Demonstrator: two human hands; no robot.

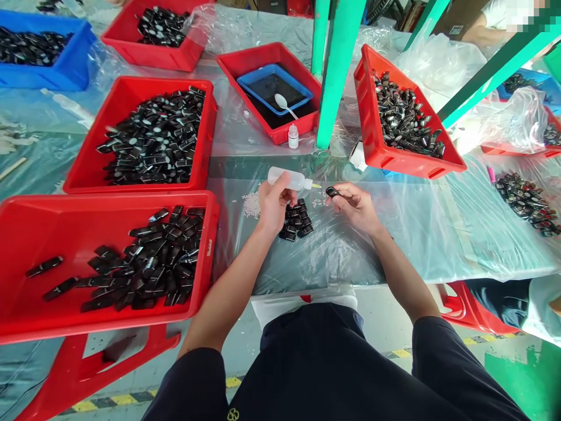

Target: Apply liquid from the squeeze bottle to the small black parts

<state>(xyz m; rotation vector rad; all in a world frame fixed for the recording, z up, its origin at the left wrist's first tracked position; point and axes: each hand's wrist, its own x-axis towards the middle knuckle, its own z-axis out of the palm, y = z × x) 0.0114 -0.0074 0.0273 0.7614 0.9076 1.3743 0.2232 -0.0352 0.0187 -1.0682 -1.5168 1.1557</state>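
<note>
My left hand [274,204] is wrapped round a translucent squeeze bottle [287,178], which lies nearly level with its thin yellow tip pointing right. Between the thumb and fingers of my right hand [354,206] is a glossy black piece [332,192], close to the tip but apart from it. Below my left hand, a group of black pieces [298,221] lies on the plastic-covered table [333,257]. Small pale bits [251,205] are heaped left of my left hand, and a few more lie between the two hands.
Red bins of black pieces stand at left [211,245], behind it [211,134] and at right [372,140]. A red bin [267,130] holds a blue tray [274,88] and white spoon [281,102]. A small bottle [293,138] stands before a green post [333,88]. People are partly visible at right.
</note>
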